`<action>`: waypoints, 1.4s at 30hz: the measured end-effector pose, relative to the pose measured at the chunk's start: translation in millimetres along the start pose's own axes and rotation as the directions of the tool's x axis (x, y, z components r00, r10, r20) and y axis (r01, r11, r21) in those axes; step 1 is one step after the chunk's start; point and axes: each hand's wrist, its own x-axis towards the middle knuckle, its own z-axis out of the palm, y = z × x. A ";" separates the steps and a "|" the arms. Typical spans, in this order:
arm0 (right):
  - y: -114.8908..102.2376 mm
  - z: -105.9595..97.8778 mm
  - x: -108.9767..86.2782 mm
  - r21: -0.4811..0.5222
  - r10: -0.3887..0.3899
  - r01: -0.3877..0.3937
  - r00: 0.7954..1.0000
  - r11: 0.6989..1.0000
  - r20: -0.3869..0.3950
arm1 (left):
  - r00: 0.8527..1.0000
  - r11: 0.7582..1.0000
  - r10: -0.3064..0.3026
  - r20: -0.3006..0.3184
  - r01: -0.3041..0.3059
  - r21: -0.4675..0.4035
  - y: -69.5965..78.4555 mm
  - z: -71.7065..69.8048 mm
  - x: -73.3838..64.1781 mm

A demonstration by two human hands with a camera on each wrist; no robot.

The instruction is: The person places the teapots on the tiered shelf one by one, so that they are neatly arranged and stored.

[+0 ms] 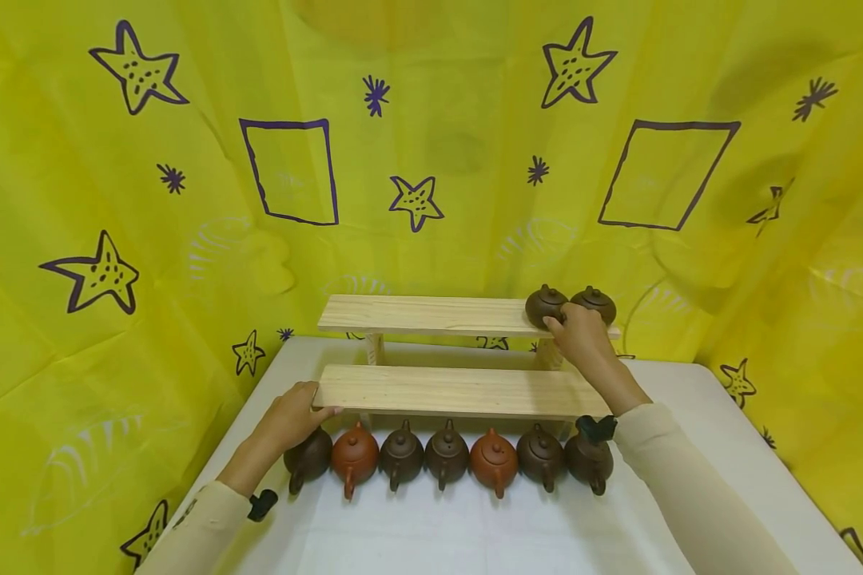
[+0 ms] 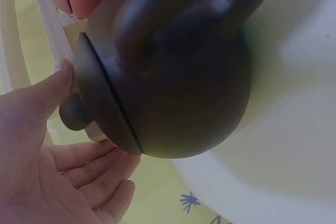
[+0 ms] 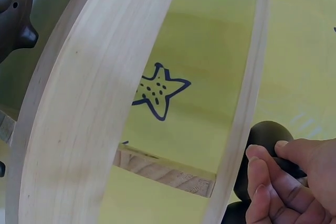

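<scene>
My right hand (image 1: 581, 331) is at the right end of the upper wooden shelf. Its thumb and fingers pinch the handle side of a dark brown teapot (image 1: 542, 305). Just right of that one stands another dark teapot (image 1: 595, 299), partly covered by the hand. My left hand (image 1: 293, 414) grips the left end of the lower wooden shelf (image 1: 460, 390), thumb along the front edge. Below this hand sits a dark teapot (image 2: 184, 93), its knob close to the palm in the left wrist view.
A row of several teapots, dark brown ones and reddish ones such as this teapot (image 1: 355, 455), stands before the lower shelf with handles toward me. The upper shelf (image 1: 417, 313) is raised behind. All stand on a white table (image 1: 431, 535) backed by yellow patterned cloth (image 1: 467, 96).
</scene>
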 end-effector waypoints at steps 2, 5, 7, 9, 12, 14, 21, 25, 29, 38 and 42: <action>-0.4 0.3 0.4 0.001 0.005 -0.005 1.000 1.000 0.000 | 1.000 1.000 -0.002 0.002 0.002 -0.004 0.0 0.2 0.6; -1.0 0.4 0.9 0.003 0.013 -0.013 1.000 1.000 -0.002 | 1.000 1.000 0.004 -0.002 -0.004 0.000 -0.3 -0.1 1.0; -1.6 0.0 1.1 0.006 0.019 -0.018 1.000 1.000 -0.002 | 1.000 1.000 0.012 -0.009 -0.012 0.002 -0.5 -0.5 1.3; -2.1 -0.5 1.8 0.007 0.027 -0.027 1.000 1.000 0.000 | 1.000 1.000 0.017 -0.012 -0.017 0.004 -0.7 -0.8 1.5; -3.2 -1.3 2.8 0.007 0.045 -0.045 0.999 0.999 0.004 | 1.000 1.000 0.016 -0.011 -0.016 0.005 -0.2 -1.4 1.4; -3.2 -0.9 3.1 0.004 0.051 -0.051 0.999 0.999 0.001 | 1.000 1.000 0.008 -0.008 -0.008 0.005 0.1 -1.9 1.2; 2.5 -1.0 -5.4 -0.021 -0.007 0.006 0.998 1.000 -0.055 | 1.000 1.000 0.005 -0.004 -0.005 -0.001 1.3 -2.5 1.0; 7.3 -6.0 -18.8 -0.030 -0.033 0.031 0.998 0.999 -0.060 | 1.000 1.000 0.006 -0.006 -0.006 -0.003 1.8 -2.3 0.2; 15.1 -10.3 -40.5 -0.058 -0.053 0.051 0.998 0.997 -0.038 | 1.000 1.000 0.013 -0.019 -0.013 0.000 1.8 -2.3 -0.5; 43.5 1.6 -115.8 -0.109 -0.031 0.030 0.999 0.994 -0.007 | 0.999 0.999 0.033 -0.034 -0.033 -0.005 -1.0 -0.7 -0.5; 53.7 12.2 -143.8 -0.110 0.024 -0.020 0.999 0.994 0.038 | 0.999 0.999 0.038 -0.036 -0.038 -0.004 -2.6 -0.4 -0.4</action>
